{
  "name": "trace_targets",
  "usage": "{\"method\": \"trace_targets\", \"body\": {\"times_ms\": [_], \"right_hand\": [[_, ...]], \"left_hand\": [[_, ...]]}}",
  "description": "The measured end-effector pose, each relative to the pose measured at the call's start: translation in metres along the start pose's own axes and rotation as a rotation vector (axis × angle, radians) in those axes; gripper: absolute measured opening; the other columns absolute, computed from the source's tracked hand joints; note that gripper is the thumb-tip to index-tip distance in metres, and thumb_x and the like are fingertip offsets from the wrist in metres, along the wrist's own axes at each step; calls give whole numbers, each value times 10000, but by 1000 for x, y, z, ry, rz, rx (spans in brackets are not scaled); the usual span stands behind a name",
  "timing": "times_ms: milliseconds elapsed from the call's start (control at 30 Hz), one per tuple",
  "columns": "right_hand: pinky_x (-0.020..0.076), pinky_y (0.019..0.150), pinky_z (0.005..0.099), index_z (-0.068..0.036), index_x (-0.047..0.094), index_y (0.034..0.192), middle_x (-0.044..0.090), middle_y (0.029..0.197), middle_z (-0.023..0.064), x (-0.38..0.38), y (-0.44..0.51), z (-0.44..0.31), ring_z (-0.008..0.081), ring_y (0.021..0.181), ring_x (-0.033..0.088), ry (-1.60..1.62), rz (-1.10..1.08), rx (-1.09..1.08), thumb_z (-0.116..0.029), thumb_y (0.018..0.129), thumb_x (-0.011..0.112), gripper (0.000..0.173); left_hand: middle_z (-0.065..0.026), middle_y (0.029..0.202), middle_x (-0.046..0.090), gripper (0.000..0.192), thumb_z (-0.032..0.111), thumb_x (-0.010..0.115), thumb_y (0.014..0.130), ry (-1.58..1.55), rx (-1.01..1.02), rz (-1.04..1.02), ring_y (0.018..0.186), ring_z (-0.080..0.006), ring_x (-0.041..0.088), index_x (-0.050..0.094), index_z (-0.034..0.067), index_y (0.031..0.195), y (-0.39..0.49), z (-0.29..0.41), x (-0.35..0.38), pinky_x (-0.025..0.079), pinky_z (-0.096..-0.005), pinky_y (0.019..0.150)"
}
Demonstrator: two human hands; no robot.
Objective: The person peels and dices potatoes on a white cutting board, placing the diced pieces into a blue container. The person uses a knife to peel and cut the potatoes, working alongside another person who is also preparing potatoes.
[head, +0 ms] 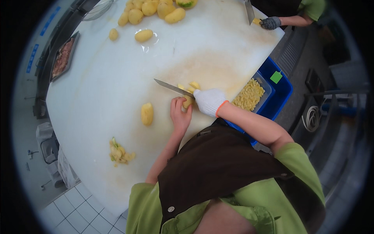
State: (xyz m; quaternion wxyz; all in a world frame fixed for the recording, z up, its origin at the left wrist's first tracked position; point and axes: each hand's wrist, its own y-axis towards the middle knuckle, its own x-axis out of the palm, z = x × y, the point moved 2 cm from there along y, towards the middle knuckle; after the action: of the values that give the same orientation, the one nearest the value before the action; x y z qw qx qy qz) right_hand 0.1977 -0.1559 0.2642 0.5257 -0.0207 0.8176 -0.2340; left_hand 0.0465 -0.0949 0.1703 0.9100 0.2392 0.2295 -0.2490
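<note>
My right hand [209, 101], in a white knit glove with an orange cuff, grips a knife [172, 87] whose blade points to the upper left. The blade lies at a peeled potato [188, 101], which my bare left hand [180, 112] holds with curled fingers. Cut potato pieces [194, 85] lie just beyond the blade. To the left of my left hand rests a peeled potato with a cut end [147, 114]. A small heap of potato trimmings [119, 153], some greenish, lies nearer the lower left. The knife's handle is hidden in the glove.
Whole peeled potatoes [149, 7] are piled at the far side of the white work surface [96, 87]. A tray of meat [62, 57] stands at the left edge. Below the right edge, a blue bin [282, 90] holds a tub of cut potato [249, 95]. A co-worker's gloved hand [271, 22] is near another blade [249, 12].
</note>
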Motion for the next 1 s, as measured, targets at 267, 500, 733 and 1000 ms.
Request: {"method": "trace_targets", "body": {"times_ms": [267,500,733,1000], "right_hand": [[534,675,525,-41,606,1038,705,829,218,20,14,13,424,749,686,41,88,-23,-185,915,540,201],[536,690,525,-41,605,1034,710,851,220,19,15,20,411,800,696,133,179,-24,-222,947,536,213],[552,700,513,-13,604,1019,713,851,224,-20,-24,-18,414,777,702,26,156,-36,-174,901,551,207],[538,686,524,-28,600,996,700,826,232,30,1,4,424,777,690,82,151,-111,-174,908,546,179]], "left_hand": [[-101,1025,607,366,-9,805,700,21,60,73,904,-270,601,620,51,1010,3,2,2,520,-360,769],[-99,1021,603,369,-7,810,703,4,99,64,920,-270,608,620,50,1015,3,-3,2,533,-348,778],[-102,1021,603,354,-26,792,714,-56,-1,63,934,-269,616,624,44,1018,-7,0,-6,545,-344,793],[-100,1019,603,353,-29,791,705,6,92,30,894,-257,604,621,41,1006,-1,-6,-2,526,-341,787]]}}
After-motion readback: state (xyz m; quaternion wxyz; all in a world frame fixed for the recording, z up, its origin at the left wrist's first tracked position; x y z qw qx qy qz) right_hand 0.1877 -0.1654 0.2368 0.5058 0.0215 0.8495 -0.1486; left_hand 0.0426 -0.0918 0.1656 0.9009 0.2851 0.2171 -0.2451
